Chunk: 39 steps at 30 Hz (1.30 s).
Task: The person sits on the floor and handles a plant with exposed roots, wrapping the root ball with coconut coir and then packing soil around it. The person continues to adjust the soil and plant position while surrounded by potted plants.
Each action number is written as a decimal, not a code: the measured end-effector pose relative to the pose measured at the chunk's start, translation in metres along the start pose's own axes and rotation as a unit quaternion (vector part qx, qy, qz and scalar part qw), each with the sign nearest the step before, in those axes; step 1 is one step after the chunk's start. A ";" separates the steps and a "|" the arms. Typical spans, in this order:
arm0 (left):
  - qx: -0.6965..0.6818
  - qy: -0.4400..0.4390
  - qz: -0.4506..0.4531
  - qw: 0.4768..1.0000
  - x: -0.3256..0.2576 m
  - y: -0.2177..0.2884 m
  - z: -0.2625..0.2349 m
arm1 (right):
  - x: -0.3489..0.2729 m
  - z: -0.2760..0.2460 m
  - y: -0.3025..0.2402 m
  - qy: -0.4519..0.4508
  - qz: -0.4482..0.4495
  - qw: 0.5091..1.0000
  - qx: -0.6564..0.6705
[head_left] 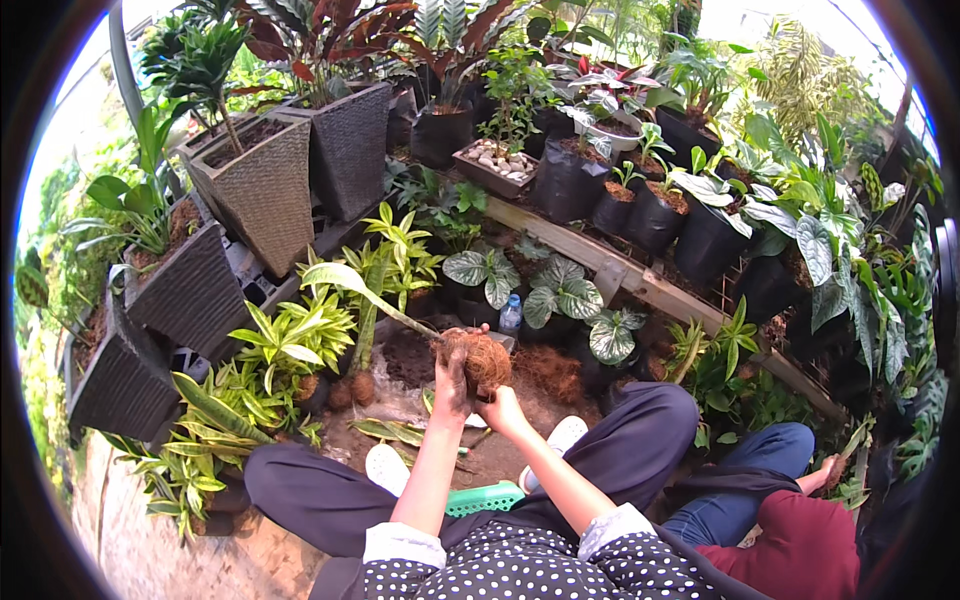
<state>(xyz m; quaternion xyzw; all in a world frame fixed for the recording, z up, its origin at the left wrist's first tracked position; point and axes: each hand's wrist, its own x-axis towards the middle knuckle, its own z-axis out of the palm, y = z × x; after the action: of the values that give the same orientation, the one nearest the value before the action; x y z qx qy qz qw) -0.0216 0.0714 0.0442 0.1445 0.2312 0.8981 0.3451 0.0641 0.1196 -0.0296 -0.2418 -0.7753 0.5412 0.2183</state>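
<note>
Both my hands are wrapped round a ball of brown coconut fibre (482,358), held up in front of me. A long, pale-edged snake plant leaf (375,295) slants out of its upper left side. My left hand (453,385), dark with soil, is closed on the ball's left side. Lower down, my right hand (497,403) is closed against its underside; some of its fingers are hidden. Loose brown fibre (550,372) lies on the ground just right of the ball. Dark soil (408,360) is heaped to its left, and cut leaves (390,430) lie below that.
Tall dark textured planters (255,190) stand at the left. Black-bagged plants (655,215) line a wooden ledge (660,285) at the right. A small bottle (511,316) stands beyond my hands. A green plastic stool (485,498) is beneath me. Another person in maroon (800,535) sits close at my right.
</note>
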 end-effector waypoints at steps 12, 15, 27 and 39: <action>0.064 0.065 0.060 0.994 0.007 0.014 -0.028 | -0.029 -0.060 -0.103 -0.120 0.010 0.993 0.014; 0.087 0.062 0.051 0.993 0.004 0.016 -0.037 | -0.016 -0.082 -0.108 -0.137 -0.007 0.984 0.115; 0.058 0.012 -0.023 0.998 -0.009 0.018 -0.042 | 0.055 -0.132 -0.114 -0.067 -0.031 0.987 0.144; -0.092 -0.013 -0.134 0.987 -0.021 0.019 -0.029 | 0.080 -0.110 -0.058 -0.080 0.003 0.994 0.068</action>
<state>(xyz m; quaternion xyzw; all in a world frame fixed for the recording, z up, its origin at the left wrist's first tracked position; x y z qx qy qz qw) -0.0290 0.0355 0.0273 0.0918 0.1601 0.8592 0.4771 0.0587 0.2321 0.0667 -0.1844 -0.7508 0.6111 0.1698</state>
